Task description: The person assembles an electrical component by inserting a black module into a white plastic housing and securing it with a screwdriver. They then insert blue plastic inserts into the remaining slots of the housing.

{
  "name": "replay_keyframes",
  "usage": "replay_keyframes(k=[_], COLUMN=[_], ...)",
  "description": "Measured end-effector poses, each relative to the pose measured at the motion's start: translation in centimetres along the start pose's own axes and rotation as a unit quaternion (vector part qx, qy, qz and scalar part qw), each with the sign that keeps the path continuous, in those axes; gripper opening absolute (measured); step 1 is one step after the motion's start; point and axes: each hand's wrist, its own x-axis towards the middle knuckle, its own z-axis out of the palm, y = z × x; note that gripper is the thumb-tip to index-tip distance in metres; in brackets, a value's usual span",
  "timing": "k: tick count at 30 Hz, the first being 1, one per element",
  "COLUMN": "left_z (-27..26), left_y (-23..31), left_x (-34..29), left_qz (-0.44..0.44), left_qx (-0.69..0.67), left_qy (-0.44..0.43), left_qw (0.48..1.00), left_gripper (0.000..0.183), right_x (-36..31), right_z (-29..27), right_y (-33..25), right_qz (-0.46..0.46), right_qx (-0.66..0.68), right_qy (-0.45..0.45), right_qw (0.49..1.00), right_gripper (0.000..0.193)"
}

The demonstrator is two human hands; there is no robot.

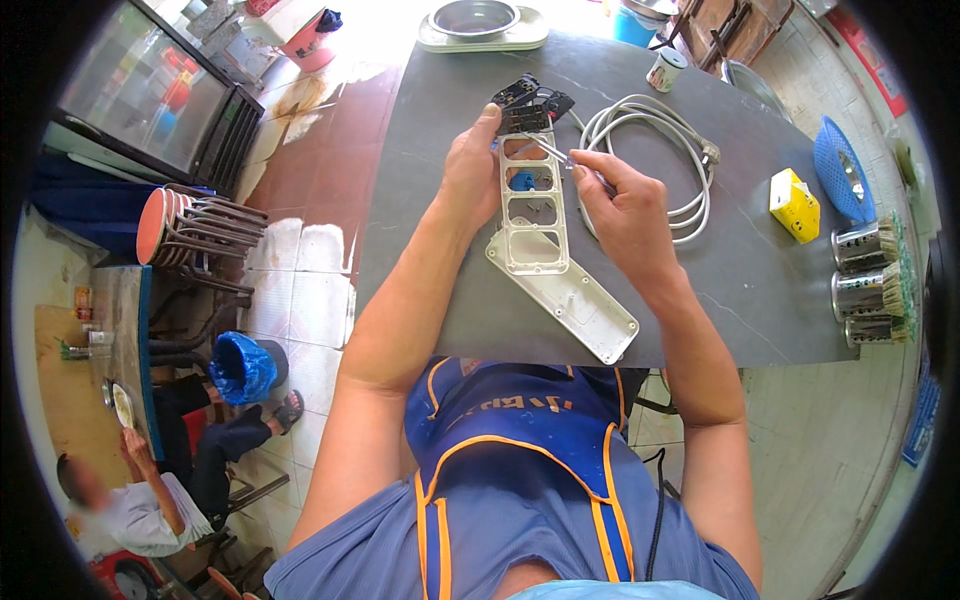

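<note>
My left hand (473, 165) grips the far end of a white power strip housing (536, 231), a frame with a row of square openings. Black socket modules (524, 117) sit loose at that end, beside my left fingertips. In my right hand (632, 212) is a screwdriver (557, 154) with a clear handle, its tip reaching toward the modules. Through one opening a small blue piece (522, 181) shows. Under the near end of the housing, a white back cover (590, 312) lies askew on the table. Where the screwdriver's tip touches is too small to tell.
To the right, a coiled grey cable (694, 138) with a plug lies on the dark table (440, 300). A yellow box (794, 205), blue basket (843, 170) and metal cylinders (862, 292) line the right edge. Farther back are a can (667, 70) and bowl (474, 17). A person sits at lower left.
</note>
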Motion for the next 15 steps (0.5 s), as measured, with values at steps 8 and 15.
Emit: replay_keyframes(k=[8, 15], left_z=[0.43, 0.36], left_y=[0.24, 0.14], left_x=[-0.23, -0.28], left_qz=[0.004, 0.004], left_qx=[0.005, -0.002], left_qy=[-0.006, -0.009], left_qw=[1.000, 1.000], left_gripper=[0.041, 0.039], right_x=[0.11, 0.13], right_z=[0.13, 0.02], right_y=[-0.04, -0.38], right_qz=[-0.011, -0.025], right_qx=[-0.016, -0.017], right_qy=[-0.008, -0.001], right_qw=[1.000, 1.000], right_gripper=[0.022, 0.022])
